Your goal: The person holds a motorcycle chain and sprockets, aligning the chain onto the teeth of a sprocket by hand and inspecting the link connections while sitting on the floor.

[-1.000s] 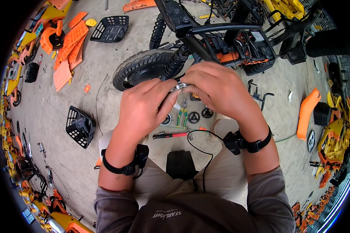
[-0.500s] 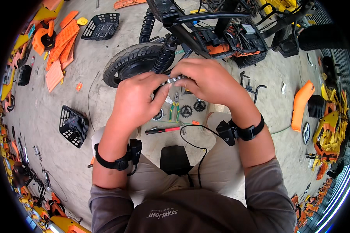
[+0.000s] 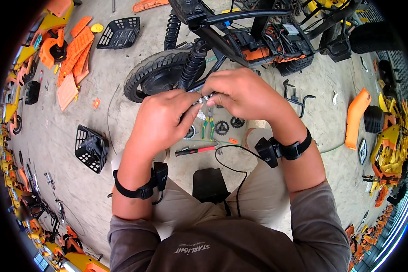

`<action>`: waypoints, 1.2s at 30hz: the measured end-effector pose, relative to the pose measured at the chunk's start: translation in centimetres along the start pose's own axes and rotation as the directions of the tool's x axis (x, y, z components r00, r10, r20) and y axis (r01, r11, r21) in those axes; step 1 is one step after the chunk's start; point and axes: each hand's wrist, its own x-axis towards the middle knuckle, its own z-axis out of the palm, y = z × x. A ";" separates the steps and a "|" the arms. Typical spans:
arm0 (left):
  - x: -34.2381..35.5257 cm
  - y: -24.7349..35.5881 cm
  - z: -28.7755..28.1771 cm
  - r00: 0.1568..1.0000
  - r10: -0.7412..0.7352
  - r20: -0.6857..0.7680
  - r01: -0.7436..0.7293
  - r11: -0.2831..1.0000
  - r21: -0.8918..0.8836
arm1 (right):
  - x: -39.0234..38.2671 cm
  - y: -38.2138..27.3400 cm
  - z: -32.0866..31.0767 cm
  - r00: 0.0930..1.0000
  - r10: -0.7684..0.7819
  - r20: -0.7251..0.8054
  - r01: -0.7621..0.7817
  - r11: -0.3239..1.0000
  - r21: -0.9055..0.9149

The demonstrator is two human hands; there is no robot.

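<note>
Between my two hands, in front of the bike's rear wheel (image 3: 136,84), is a small metal chain (image 3: 206,98). My left hand (image 3: 161,115) pinches one end between thumb and fingers, and my right hand (image 3: 240,93) pinches the other. Only a short run of silvery links shows between the fingertips; the fingers hide the rest. On the floor below lie green-and-yellow-handled pliers (image 3: 204,129) and two dark toothed sprockets, one (image 3: 221,128) nearer the pliers. A round metal part (image 3: 191,132) is partly covered by my left hand. A red-and-black-handled tool (image 3: 196,150) lies closer to me.
A black bike frame (image 3: 222,47) with shock absorbers stands ahead. Left lie a black basket (image 3: 91,149) holding a power drill, another basket (image 3: 119,33), and orange panels (image 3: 77,54). At right are a black bent bracket (image 3: 298,99) and an orange panel (image 3: 357,120).
Both hands keep their pinch on the chain, which now slants more steeply between them. The whole view has shifted slightly, so the surroundings sit a little further right.
</note>
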 end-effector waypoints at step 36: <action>0.7 -0.2 0.7 0.943 -0.068 -0.327 0.123 0.981 0.152 | 1.1 -1.5 0.9 0.952 -0.106 -0.287 -0.014 0.922 -0.388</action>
